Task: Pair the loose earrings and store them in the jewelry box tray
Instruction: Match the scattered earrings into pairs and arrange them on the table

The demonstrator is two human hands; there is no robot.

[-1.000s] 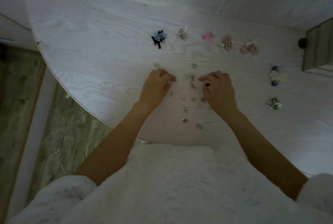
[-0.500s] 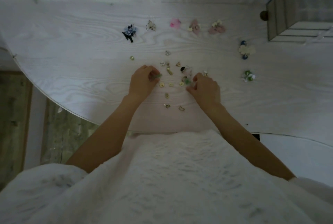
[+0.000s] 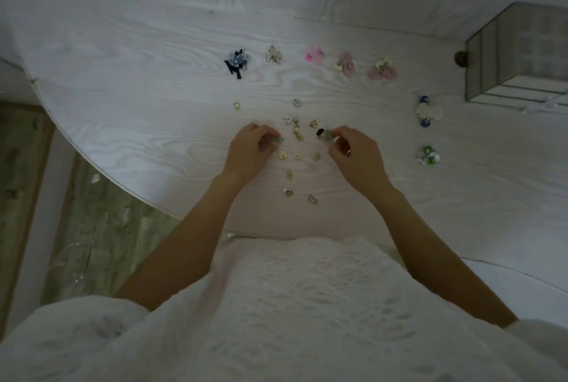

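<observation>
Pale-green earring pieces sit pinched in both hands — left hand (image 3: pixel 250 151) closed on one (image 3: pixel 279 141), right hand (image 3: pixel 356 155) closed on another (image 3: pixel 327 135), both just above the white wood-grain table (image 3: pixel 138 74). Loose gold earrings (image 3: pixel 299 156) lie between the hands; paired sets line the far edge, from a blue-black pair (image 3: pixel 237 61) to pink ones (image 3: pixel 382 71). Jewelry box (image 3: pixel 519 52) stands far right, well apart — no readable writing anywhere.

Lighting: dim, cool grey-blue, even; my view shows no glare and only faint shadows under my hands (image 3: pixel 250 151). Detail: soft and noisy; small earrings (image 3: pixel 298 134) blur. Distortion: wide-angle bending of the table edge (image 3: pixel 92 163) toward 9 and 3 o'clock.
</observation>
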